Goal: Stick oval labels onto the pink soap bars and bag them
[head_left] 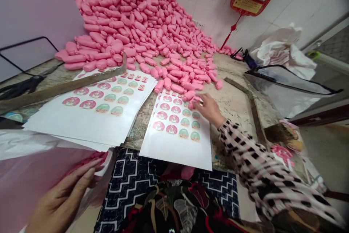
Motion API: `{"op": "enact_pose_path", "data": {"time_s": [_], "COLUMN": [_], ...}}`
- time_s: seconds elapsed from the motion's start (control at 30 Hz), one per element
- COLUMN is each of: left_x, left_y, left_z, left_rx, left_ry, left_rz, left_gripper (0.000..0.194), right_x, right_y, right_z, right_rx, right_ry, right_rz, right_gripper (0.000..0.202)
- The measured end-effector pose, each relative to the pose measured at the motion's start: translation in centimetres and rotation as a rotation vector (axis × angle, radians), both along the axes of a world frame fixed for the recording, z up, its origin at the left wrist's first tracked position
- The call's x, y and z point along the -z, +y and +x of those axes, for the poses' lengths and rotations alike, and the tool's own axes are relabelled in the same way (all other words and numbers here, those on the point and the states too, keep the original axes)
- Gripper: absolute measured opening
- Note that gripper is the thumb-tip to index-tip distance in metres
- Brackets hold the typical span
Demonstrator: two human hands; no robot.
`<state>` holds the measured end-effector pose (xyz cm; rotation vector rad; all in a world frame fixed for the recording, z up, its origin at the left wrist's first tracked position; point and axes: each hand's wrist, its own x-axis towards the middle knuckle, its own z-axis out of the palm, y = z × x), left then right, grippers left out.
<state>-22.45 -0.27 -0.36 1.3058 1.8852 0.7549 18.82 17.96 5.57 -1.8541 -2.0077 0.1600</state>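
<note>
My right hand (pixel 210 110) reaches over a sheet of stickers (pixel 174 145) printed with rows of pink and green labels. Its fingers are closed on a pink sausage-shaped piece (pixel 192 102) at the sheet's upper right; the fingertips partly cover it. Down at the left, my left hand (pixel 64 195) has its fingers stretched out beside the opening of a clear plastic bag (pixel 24 185) with pink pieces inside. I see nothing held in it. More pink sausage-shaped pieces (pixel 188 76) lie loose just beyond the sticker sheet.
A large heap of pink pieces (pixel 131 18) rises against the wall. A stack of sticker sheets (pixel 81 116) lies left, under a flat wooden strip (pixel 54 91). Black scissors (pixel 29 82) rest at the far left. A curved strip (pixel 252 105) and a clear bag (pixel 283 84) are on the right.
</note>
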Motion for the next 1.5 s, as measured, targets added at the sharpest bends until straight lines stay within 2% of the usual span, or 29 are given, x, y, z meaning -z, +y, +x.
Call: {"op": "enact_pose_path", "data": {"time_s": [0.07, 0.1, 0.13, 0.17, 0.2, 0.3, 0.43, 0.57, 0.7, 0.8, 0.9, 0.97, 1.03, 1.13, 1.23, 1.33, 1.4, 1.47, 1.5], "left_x": [-1.2, -1.6, -1.8, -1.9, -1.9, -1.8, -1.9, -2.6, -3.0, -3.4, -4.4, -5.5, -6.5, -7.4, -7.4, -7.2, -7.5, -7.9, -8.1], "left_y": [-0.2, -0.3, -0.3, -0.2, -0.2, -0.2, -0.7, -1.2, -1.2, -1.0, -0.3, 0.6, 2.0, 4.3, 5.8, 6.3, 6.2, 6.1, 6.1], "left_z": [2.5, 3.6, 4.6, 5.5, 6.3, 7.6, 7.8, 8.0, 8.6, 9.4, 10.9, 12.0, 12.8, 13.4, 13.7, 14.4, 15.0, 15.3, 15.5], "left_rx": [0.077, 0.123, 0.154, 0.185, 0.212, 0.275, 0.334, 0.315, 0.302, 0.295, 0.272, 0.223, 0.192, 0.239, 0.225, 0.117, 0.118, 0.151, 0.159], "left_ry": [-0.170, -0.243, -0.291, -0.324, -0.347, -0.375, -0.352, -0.397, -0.462, -0.519, -0.716, -0.952, -1.220, -1.503, -1.542, -1.420, -1.368, -1.346, -1.336], "left_rz": [-0.070, -0.105, -0.125, -0.145, -0.160, -0.185, -0.196, -0.217, -0.220, -0.246, -0.287, -0.326, -0.404, -0.558, -0.621, -0.625, -0.603, -0.590, -0.595], "left_gripper": [0.047, 0.048, 0.049, 0.049, 0.049, 0.047, 0.046, 0.044, 0.041, 0.040, 0.047, 0.060, 0.070, 0.077, 0.063, 0.050, 0.049, 0.047, 0.046], "right_x": [-0.6, -0.7, -0.6, -0.4, -0.1, 0.8, 0.7, 0.3, 0.9, 1.0, 0.1, -1.0, -2.1, -3.6, -4.8, -5.6, -5.3, -4.1, -3.2], "right_y": [-4.8, -7.3, -9.8, -12.0, -13.9, -17.1, -16.6, -15.2, -15.0, -14.9, -14.5, -14.5, -14.9, -16.4, -18.1, -18.9, -18.6, -17.7, -17.2], "right_z": [-1.0, -1.6, -2.3, -2.9, -3.5, -4.2, -3.2, -2.7, -2.7, -2.1, -1.4, -1.4, -1.7, -2.4, -2.4, -1.3, 0.0, 1.7, 2.5], "right_rx": [-0.107, -0.214, -0.337, -0.394, -0.417, -0.381, -0.423, -0.461, -0.464, -0.298, -0.154, -0.235, -0.411, -0.633, -0.696, -0.702, -0.584, -0.250, -0.023], "right_ry": [-0.068, -0.097, -0.135, -0.186, -0.245, -0.332, -0.257, -0.160, -0.079, -0.117, -0.247, -0.362, -0.477, -0.563, -0.508, -0.224, 0.074, 0.333, 0.423], "right_rz": [-0.108, -0.175, -0.252, -0.289, -0.300, -0.320, -0.339, -0.333, -0.281, -0.142, 0.056, 0.133, 0.158, 0.131, 0.054, -0.097, -0.156, -0.087, -0.024], "right_gripper": [0.042, 0.043, 0.049, 0.056, 0.062, 0.049, 0.039, 0.032, 0.029, 0.027, 0.023, 0.021, 0.020, 0.020, 0.020, 0.020, 0.018, 0.018, 0.021]}}
